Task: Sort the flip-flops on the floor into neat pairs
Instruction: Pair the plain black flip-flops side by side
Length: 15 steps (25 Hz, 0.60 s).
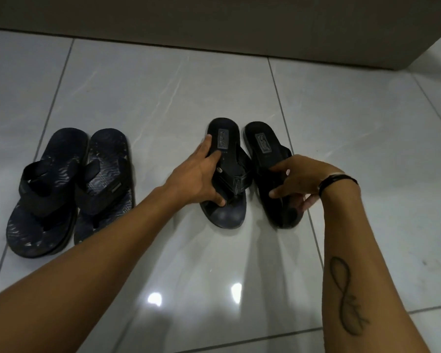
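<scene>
Two bare forearms reach over the tiled floor (163, 103): left hand (199, 179) grips one black flip-flop (227, 174), right hand (298, 182) clasps its mate (265, 149) just beside; the patterned pair (69, 189) lies at left.

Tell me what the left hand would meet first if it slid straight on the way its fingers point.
The left hand grips the left black flip-flop with the heel label, fingers pointing toward its heel. Beyond the heel lies only glossy grey tiled floor, then probably the dark wall base; depth is unclear.
</scene>
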Available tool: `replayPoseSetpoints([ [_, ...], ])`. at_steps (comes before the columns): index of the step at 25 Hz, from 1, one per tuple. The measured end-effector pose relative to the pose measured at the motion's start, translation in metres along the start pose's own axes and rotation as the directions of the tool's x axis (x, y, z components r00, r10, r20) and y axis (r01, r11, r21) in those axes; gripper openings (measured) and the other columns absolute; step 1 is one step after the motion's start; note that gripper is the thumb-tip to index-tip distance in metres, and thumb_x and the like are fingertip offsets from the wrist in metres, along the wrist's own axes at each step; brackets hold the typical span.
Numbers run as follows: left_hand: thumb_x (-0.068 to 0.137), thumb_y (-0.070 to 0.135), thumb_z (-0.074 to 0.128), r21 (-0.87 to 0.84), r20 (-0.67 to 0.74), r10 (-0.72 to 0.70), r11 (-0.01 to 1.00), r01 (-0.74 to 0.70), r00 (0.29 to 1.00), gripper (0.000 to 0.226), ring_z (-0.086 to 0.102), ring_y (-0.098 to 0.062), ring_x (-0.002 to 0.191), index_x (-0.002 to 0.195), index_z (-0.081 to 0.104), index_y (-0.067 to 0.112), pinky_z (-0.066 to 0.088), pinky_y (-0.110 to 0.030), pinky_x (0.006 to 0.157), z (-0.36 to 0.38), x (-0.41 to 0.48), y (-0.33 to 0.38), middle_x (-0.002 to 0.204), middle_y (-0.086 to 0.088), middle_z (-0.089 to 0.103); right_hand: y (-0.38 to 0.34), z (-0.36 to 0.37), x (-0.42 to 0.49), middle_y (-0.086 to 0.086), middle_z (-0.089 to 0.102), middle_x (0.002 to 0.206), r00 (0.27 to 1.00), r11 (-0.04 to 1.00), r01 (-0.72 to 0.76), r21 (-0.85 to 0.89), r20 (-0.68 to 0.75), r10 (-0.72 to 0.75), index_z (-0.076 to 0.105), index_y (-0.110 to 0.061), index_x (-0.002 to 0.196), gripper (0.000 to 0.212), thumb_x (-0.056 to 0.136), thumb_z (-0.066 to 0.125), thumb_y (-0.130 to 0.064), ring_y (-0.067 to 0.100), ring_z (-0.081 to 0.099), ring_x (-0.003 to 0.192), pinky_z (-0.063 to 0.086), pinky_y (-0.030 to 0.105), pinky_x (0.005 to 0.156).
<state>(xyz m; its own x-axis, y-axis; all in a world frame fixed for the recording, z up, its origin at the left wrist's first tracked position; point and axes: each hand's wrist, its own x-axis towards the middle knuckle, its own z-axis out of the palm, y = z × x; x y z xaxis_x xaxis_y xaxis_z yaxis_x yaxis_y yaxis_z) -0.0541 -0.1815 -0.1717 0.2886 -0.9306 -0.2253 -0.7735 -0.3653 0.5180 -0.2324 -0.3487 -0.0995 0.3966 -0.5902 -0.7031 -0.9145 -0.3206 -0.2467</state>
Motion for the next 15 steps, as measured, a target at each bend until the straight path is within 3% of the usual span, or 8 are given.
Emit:
replayPoseSetpoints([
  [3, 0.057, 0.043, 0.099, -0.043, 0.008, 0.041, 0.998, -0.041, 0.999, 0.133, 0.019, -0.029, 0.161, 0.164, 0.023, 0.024, 0.034, -0.034, 0.120, 0.001, 0.008, -0.002, 0.176, -0.008, -0.016, 0.008, -0.008, 0.001, 0.011, 0.056, 0.146, 0.972, 0.986, 0.098, -0.134, -0.201, -0.123, 0.052, -0.032, 0.147, 0.086, 0.071, 0.092, -0.022, 0.035, 0.059, 0.124, 0.052, 0.044, 0.100],
  [5, 0.057, 0.041, 0.099, -0.067, 0.007, 0.057, 0.996, -0.056, 0.998, 0.132, 0.017, -0.029, 0.161, 0.163, 0.024, 0.023, 0.031, -0.030, 0.119, 0.002, 0.011, -0.002, 0.176, -0.008, -0.016, 0.008, -0.002, 0.009, 0.011, 0.035, 0.163, 0.958, 0.963, 0.183, -0.197, -0.182, -0.220, 0.036, -0.033, 0.157, 0.104, 0.070, 0.092, -0.018, 0.040, 0.034, 0.148, 0.036, 0.050, 0.118],
  [8, 0.056, 0.041, 0.099, -0.090, -0.003, 0.048, 0.995, -0.048, 0.999, 0.131, 0.012, -0.028, 0.163, 0.162, 0.025, 0.020, 0.028, -0.031, 0.122, 0.006, 0.013, 0.007, 0.176, -0.009, -0.015, 0.019, 0.016, 0.024, 0.006, 0.007, 0.174, 0.966, 0.958, 0.203, -0.200, -0.118, -0.229, 0.022, -0.032, 0.163, 0.108, 0.078, 0.087, -0.018, 0.033, -0.007, 0.160, 0.011, 0.052, 0.126],
  [11, 0.055, 0.047, 0.099, -0.084, -0.017, 0.039, 0.996, -0.041, 0.999, 0.135, 0.010, -0.028, 0.163, 0.163, 0.023, 0.020, 0.027, -0.036, 0.126, 0.012, 0.012, 0.016, 0.176, -0.009, -0.015, 0.032, 0.013, 0.033, 0.005, 0.002, 0.174, 0.962, 0.962, 0.202, -0.183, -0.147, -0.230, 0.021, -0.031, 0.163, 0.105, 0.080, 0.086, -0.024, 0.030, -0.015, 0.159, 0.007, 0.052, 0.127],
  [15, 0.052, 0.050, 0.100, -0.088, -0.002, -0.003, 0.996, 0.003, 1.000, 0.143, 0.005, -0.030, 0.163, 0.165, 0.018, 0.018, 0.027, -0.044, 0.128, 0.015, 0.007, 0.028, 0.175, -0.009, -0.020, 0.036, 0.009, 0.037, 0.008, 0.006, 0.174, 0.955, 0.959, 0.220, -0.181, -0.162, -0.250, 0.024, -0.030, 0.163, 0.104, 0.079, 0.086, -0.026, 0.032, -0.008, 0.159, 0.011, 0.054, 0.128],
])
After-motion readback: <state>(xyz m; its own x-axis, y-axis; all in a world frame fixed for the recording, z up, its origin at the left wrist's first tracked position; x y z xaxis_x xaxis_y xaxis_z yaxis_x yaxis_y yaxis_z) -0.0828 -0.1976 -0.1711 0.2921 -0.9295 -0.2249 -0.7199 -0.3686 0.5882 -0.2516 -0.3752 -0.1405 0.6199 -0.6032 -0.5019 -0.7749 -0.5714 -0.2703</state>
